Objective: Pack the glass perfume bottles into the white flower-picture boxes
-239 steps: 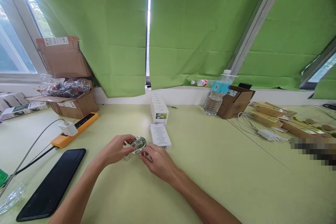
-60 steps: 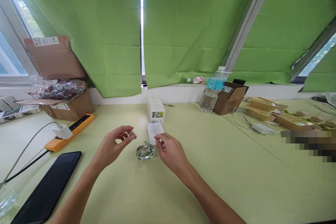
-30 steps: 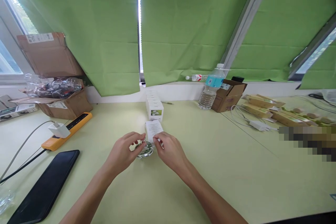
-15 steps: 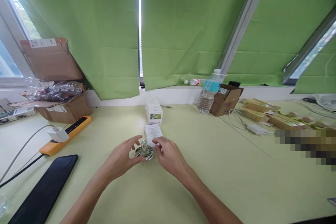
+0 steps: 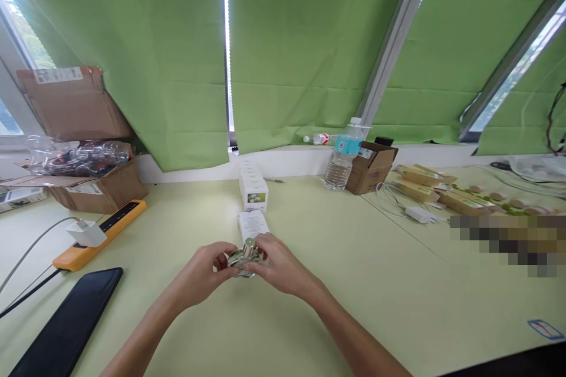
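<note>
A small clear glass bottle with a shiny silver cap [image 5: 249, 244], like a perfume bottle, is tilted between both hands near the middle of the table. My left hand [image 5: 207, 274] grips its left edge with thumb and fingers. On the other side, my right hand [image 5: 283, 265] pinches the bottle's right edge, its fingers close to the cap. Just beyond the hands lies a flat white box [image 5: 253, 222] with printed text, its near end hidden by the bottle and fingers. Behind that stands a row of small white boxes [image 5: 253, 195], the front one bearing a flower picture.
On the left are a black phone-like slab [image 5: 66, 324], an orange power strip [image 5: 99, 235] with a white charger, and an open carton [image 5: 97, 185]. A water bottle [image 5: 340, 162] and brown box [image 5: 371, 168] stand at the back right, near yellow packages [image 5: 420, 191].
My right hand has closed in from beside the glass bottle onto it, and my left fingers have tightened. The bottle now tips toward me. The whole view has shifted slightly.
</note>
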Motion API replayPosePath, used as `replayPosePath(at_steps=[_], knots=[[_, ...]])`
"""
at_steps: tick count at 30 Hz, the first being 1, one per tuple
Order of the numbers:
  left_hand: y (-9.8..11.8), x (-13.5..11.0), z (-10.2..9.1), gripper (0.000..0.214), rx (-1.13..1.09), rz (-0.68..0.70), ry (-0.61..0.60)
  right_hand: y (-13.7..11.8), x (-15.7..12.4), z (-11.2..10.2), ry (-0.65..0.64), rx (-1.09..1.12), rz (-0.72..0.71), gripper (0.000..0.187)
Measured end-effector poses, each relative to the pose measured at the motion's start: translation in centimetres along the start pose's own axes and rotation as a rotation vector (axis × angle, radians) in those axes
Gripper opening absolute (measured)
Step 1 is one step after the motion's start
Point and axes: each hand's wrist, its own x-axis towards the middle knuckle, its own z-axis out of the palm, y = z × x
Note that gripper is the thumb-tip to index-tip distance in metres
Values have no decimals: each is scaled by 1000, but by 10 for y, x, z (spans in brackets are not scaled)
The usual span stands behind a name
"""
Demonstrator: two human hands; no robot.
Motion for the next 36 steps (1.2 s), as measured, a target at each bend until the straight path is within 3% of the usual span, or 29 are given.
replayPosePath(at_steps=[6,8,12,15,21,31,36], knots=[[-7,8,8,42,-181,-107,161,23,9,-27,109,428,61,34],[-14,13,15,46,-194,-133,164,38,12,-32,148,543,173,39],[-27,26,29,56,-261,-220,148,64,17,-26,141,656,349,51],[-28,33,32,60,-305,-273,121,72,21,-13,125,752,378,52],[-23,32,34,49,-434,-291,183,63,21,-2,72,780,362,51],[-20,27,28,60,-643,-355,371,38,11,-9,3,742,276,47],[-18,21,17,76,-742,-300,255,35,10,-18,29,780,242,46]])
